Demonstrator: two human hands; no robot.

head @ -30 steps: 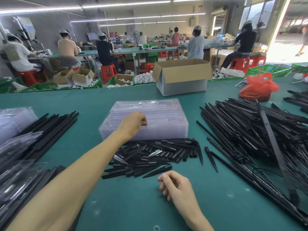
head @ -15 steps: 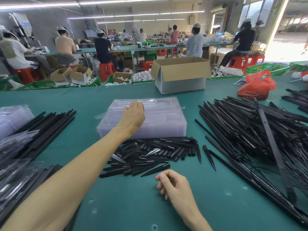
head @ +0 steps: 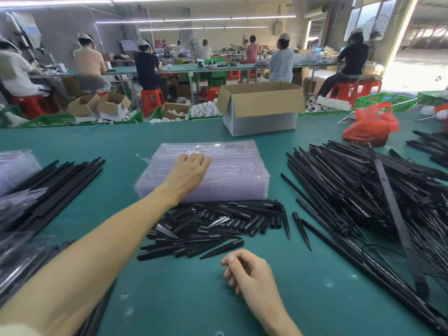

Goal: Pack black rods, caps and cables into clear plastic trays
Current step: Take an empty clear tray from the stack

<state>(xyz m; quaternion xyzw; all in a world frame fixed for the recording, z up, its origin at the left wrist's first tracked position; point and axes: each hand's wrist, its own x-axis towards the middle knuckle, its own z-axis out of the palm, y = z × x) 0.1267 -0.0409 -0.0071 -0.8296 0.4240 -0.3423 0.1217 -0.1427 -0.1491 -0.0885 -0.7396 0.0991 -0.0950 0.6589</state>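
head view: the only camera; everything below comes from it.
left hand (head: 188, 170): arm reaches over the cap pile, palm down on top of the tray stack (head: 232, 170), on its left half.
left grip: wide. Fingers lie nearly straight across the top tray, and no pinch is visible.
why: probably set to peel one tray off the top.
right hand (head: 249, 275): on the table (head: 169, 299) close to the body, just on the near side of the caps.
right grip: loosely curled, holding nothing.
why: parked beside the caps, likely waiting to feed parts once a tray is down.
tray stack pose: table centre, lying flat. Long axis runs left-right and the moulded channels run the same way. Its near edge meets the cap heap.
caps (head: 218, 226): short tapered black pieces heaped between the stack and the right hand. Most lie roughly left-right with tips mixed. A few strays at the right end point toward the camera.
rods, right (head: 351, 185): big loose pile, long axes fanning diagonally from near-right to far-left.
cables (head: 431, 263): thin black strands in the near-right part of that pile; ends not traceable.
rods, left (head: 60, 180): tidier bundle, parallel, running near-left to far-right.
layout: stock rings a bare patch in front of the person, probably the packing spot.
progress: no tray pulled out yet, so this looks like the start of a cycle.
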